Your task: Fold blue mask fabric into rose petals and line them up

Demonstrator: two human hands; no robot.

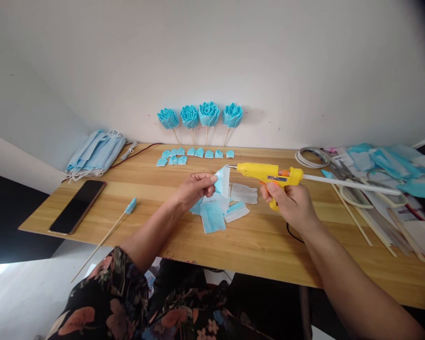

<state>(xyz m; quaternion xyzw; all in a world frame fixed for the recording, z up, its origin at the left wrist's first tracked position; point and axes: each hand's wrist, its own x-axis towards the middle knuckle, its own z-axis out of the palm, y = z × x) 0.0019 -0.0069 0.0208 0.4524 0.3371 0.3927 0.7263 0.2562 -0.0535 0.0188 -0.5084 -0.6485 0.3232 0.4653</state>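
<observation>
Between the thumb and fingers of my left hand is a folded piece of blue and white mask fabric, held up over the table. My right hand grips a yellow hot glue gun by its handle, a long white glue stick jutting from its back. The metal nozzle is at the upper edge of the fabric piece; whether it touches I cannot tell. Below lie several loose cut fabric pieces. Farther back, small folded petals sit in rows on the wooden table.
Several blue fabric flowers on sticks lean against the wall. At left are stacked face masks, a phone and a stick with a blue tip overhanging the front edge. Tape rolls, scissors, sticks and fabric scraps crowd the right.
</observation>
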